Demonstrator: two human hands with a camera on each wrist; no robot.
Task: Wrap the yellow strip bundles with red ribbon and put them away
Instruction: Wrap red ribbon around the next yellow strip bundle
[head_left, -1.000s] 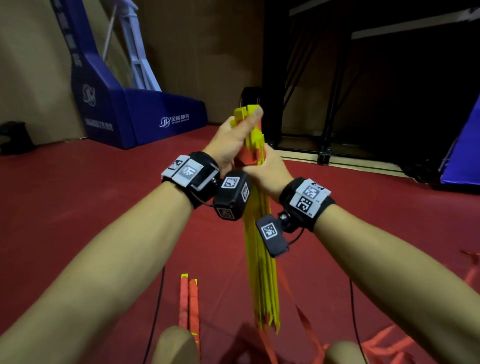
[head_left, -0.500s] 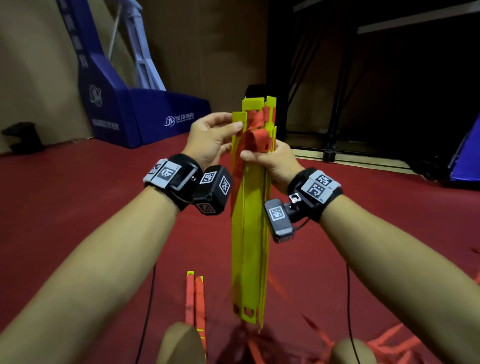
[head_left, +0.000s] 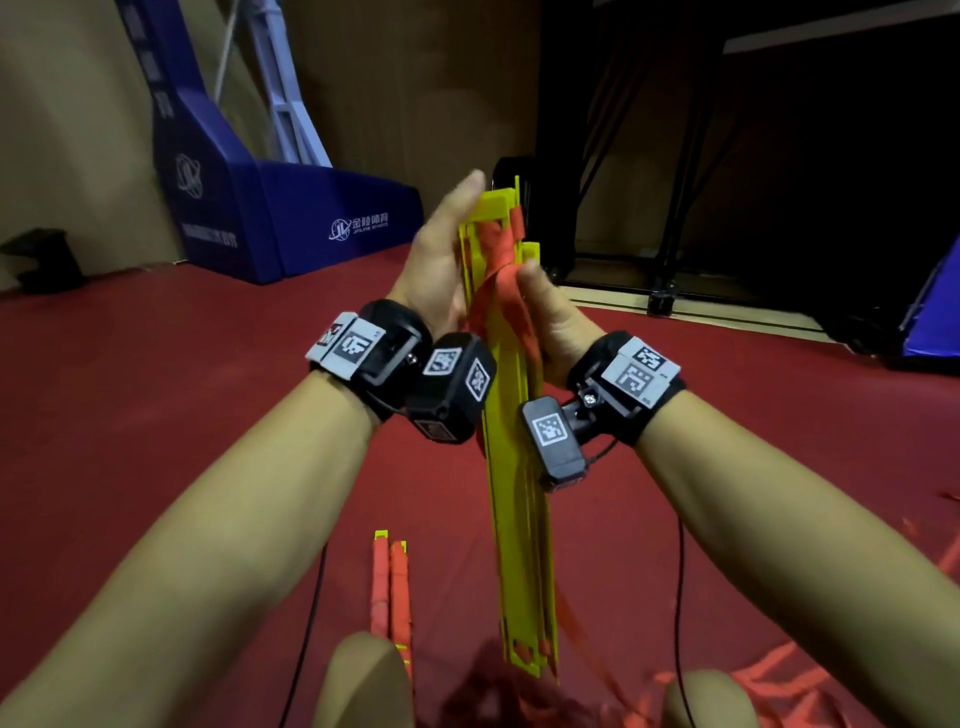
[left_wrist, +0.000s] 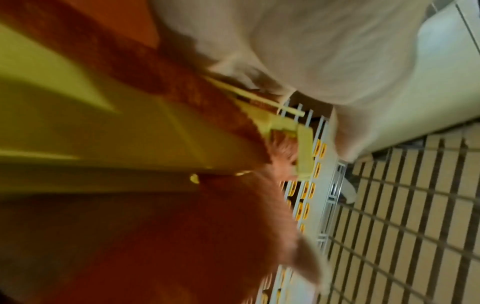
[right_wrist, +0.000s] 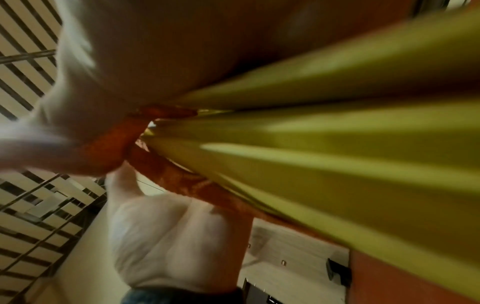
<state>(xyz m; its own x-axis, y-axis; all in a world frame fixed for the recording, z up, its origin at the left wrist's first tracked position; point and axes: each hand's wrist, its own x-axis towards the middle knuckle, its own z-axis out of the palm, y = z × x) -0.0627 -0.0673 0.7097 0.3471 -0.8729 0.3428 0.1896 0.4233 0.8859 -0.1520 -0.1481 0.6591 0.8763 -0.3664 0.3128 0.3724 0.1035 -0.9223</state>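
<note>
Yellow strip bundle (head_left: 511, 467), slotted plastic, upright mid-frame: left hand (head_left: 441, 260) flat against it; right hand (head_left: 550, 317) pinches red ribbon (head_left: 501, 291) (weave seen only from left wrist).

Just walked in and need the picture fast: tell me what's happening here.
A person is holding a yellow strip bundle upright over the red floor. The left hand lies flat against its upper end, steadying it, while the right hand pinches the red ribbon crossing the bundle there. Wrapping is only begun; ribbon trails down. Two ribbon-wrapped bundles lie on the floor.
</note>
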